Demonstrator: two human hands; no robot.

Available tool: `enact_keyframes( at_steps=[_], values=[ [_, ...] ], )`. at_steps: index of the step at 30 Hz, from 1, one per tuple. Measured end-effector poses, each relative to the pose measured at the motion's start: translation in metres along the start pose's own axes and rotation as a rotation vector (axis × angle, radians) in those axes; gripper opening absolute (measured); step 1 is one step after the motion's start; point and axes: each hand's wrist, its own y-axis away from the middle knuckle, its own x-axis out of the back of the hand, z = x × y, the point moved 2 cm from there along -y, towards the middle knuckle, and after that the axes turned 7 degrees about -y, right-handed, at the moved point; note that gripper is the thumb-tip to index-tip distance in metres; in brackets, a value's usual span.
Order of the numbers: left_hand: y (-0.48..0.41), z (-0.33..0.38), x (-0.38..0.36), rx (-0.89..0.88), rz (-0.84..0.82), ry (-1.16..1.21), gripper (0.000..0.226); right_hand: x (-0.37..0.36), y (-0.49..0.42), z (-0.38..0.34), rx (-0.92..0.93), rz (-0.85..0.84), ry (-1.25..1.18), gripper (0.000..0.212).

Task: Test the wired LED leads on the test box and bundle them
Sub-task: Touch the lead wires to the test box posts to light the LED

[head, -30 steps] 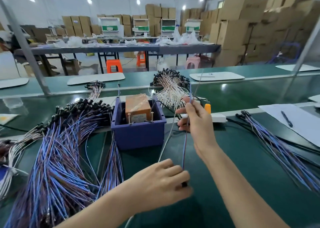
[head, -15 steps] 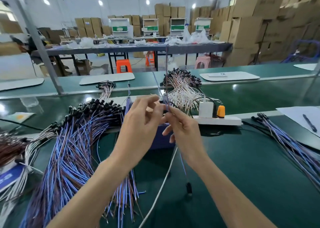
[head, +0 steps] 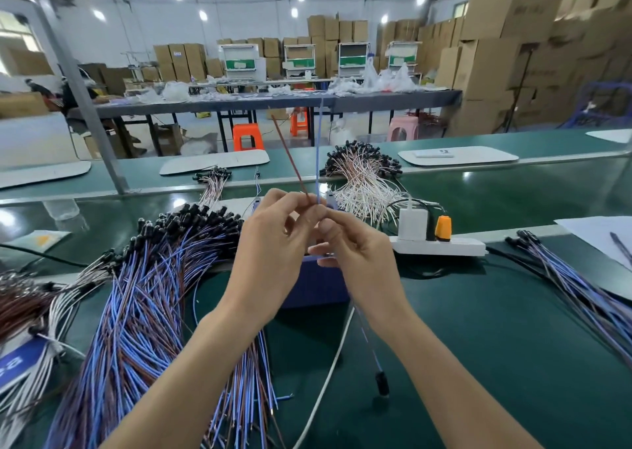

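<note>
My left hand [head: 273,243] and my right hand [head: 355,253] meet above the blue test box [head: 318,284], which they mostly hide. Together they pinch one LED lead: its brown wire [head: 290,156] and blue wire [head: 318,154] stick up apart from my fingertips. The lead's black LED end [head: 382,383] hangs down near the green table. A large pile of blue and brown leads [head: 147,298] lies to the left. A smaller row of leads [head: 574,288] lies to the right.
A white power strip [head: 441,246] with a white charger and an orange plug sits right of the box. A white cable [head: 328,363] runs toward me. A bunch of white-wired leads [head: 362,178] lies behind. Paper with a pen [head: 602,240] is far right.
Both hands stayed raised over the box. The two wire ends have spread apart into a V above my fingers. One second ago my left hand was low, holding the LED end.
</note>
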Motion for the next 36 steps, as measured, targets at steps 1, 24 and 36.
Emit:
enact_keyframes(
  at_steps=[1,24,36],
  values=[
    [0.0,0.001,0.0,-0.007,0.0,0.023,0.012,0.0,-0.002,-0.003,-0.002,-0.004,-0.035,0.016],
    [0.059,-0.127,0.036,0.221,0.234,-0.245,0.027,0.084,0.036,0.062,0.02,0.453,0.138,0.022],
    [0.072,-0.144,0.036,0.249,0.217,-0.312,0.025,0.09,0.046,0.075,-0.09,0.338,0.363,0.042]
  ],
)
